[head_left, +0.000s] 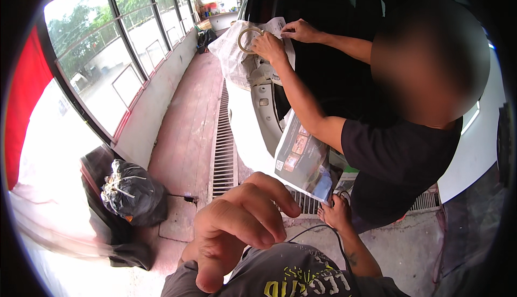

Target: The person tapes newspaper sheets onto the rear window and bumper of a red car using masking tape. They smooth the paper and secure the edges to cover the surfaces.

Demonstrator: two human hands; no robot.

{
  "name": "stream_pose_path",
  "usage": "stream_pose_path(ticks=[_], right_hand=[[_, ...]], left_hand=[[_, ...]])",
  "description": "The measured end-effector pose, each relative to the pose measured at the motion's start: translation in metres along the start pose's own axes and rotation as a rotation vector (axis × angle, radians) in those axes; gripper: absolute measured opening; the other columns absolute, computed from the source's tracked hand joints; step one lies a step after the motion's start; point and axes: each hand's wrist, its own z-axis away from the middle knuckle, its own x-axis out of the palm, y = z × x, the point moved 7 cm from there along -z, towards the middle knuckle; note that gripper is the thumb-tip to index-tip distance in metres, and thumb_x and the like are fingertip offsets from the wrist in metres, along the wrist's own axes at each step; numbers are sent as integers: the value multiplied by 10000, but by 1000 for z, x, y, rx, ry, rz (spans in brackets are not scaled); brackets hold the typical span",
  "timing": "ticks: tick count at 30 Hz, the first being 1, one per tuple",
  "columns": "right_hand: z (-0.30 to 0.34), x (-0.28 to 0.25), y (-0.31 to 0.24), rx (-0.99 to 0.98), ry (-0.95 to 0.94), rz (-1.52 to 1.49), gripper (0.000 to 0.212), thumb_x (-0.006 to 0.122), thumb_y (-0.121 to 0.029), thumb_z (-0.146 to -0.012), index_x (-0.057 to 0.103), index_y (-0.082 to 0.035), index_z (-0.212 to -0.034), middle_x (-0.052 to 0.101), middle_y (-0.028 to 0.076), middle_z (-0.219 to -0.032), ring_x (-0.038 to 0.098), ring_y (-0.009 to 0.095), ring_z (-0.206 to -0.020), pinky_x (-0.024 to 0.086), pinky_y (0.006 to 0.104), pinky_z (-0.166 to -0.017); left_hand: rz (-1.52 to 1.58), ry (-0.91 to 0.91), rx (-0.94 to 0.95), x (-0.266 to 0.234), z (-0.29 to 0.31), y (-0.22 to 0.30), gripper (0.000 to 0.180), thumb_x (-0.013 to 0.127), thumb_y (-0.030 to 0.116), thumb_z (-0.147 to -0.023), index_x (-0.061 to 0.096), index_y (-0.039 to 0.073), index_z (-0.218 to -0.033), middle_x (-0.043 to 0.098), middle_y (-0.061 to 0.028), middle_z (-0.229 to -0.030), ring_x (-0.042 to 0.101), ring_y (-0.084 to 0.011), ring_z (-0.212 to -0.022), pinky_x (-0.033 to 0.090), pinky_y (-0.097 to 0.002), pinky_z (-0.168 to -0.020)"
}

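Observation:
My left hand point(237, 219) is raised close in the foreground, its fingers loosely bent and apart with nothing between them. Lower right of it, my right hand point(336, 212) pinches the bottom corner of a printed paper sheet point(293, 149), which hangs over the white car's front edge. A co-worker's hand point(269, 47) holds a roll of masking tape point(241, 40) against pale covering paper point(230, 54) on the car. The co-worker's other hand point(301, 30) touches that paper's far right edge.
A co-worker in a dark shirt point(404, 151) leans in from the right. A thin black cable point(340, 237) passes by my right arm. On the left lies a stuffed black garbage bag point(142, 194). A metal floor grate point(223, 157) runs beside the white car body point(247, 122).

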Motion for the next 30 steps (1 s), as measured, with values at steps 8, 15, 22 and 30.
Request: stream_pose_path(ticks=[8, 15, 22, 30], right_hand=[[-2, -4, -2, -37, 79, 11, 355, 837, -343, -858, 718, -31, -977, 729, 225, -981, 692, 446, -968, 546, 525, -831], [-4, 1, -7, -59, 86, 6, 342, 837, -339, -867, 727, -43, -998, 731, 215, -986, 696, 437, -968, 549, 524, -828], [-6, 2, -2, -44, 84, 3, 350, 841, -355, -873, 733, -51, -1009, 728, 216, -982, 703, 431, -937, 553, 524, -806], [-7, -1, -6, -33, 103, -26, 358, 848, -346, -873, 738, -39, -1022, 724, 221, -975, 708, 430, -928, 557, 520, -795]], left_hand=[[20, 92, 16, -8, 8, -7, 782, 575, 840, -939, 648, 86, -1132, 697, -136, -1000, 631, -343, -1059, 514, -478, -935], [-16, 128, 5, -11, 10, -4, 770, 581, 840, -932, 621, 101, -1145, 690, -127, -983, 634, -345, -1060, 507, -474, -940], [-134, 130, 4, -14, 9, 0, 688, 489, 837, -988, 552, 173, -1158, 622, -49, -958, 585, -276, -1036, 420, -443, -932], [-261, 291, 93, -33, 12, 11, 534, 498, 624, -1080, 558, 115, -1229, 564, -58, -913, 543, -270, -986, 391, -455, -962]])
